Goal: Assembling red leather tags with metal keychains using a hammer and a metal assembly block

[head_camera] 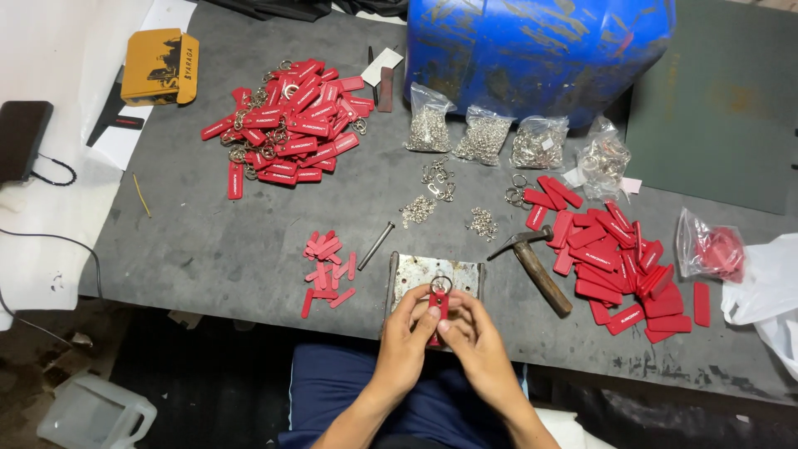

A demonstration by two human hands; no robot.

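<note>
Over the metal plate (416,270), both hands' fingers (426,313) pinch one red tag (440,304), wrists angled inward.

I take the blue barrel (540,46) as my landmark. Four clear plastic bags (484,133) of silver metal rings sit in a row just in front of it. Well to its left lies a yellow cardboard box (160,66) with black print. Further left is a dark flat phone (21,137). Far to its front right rests a clear bag of red pieces (708,248).
</note>
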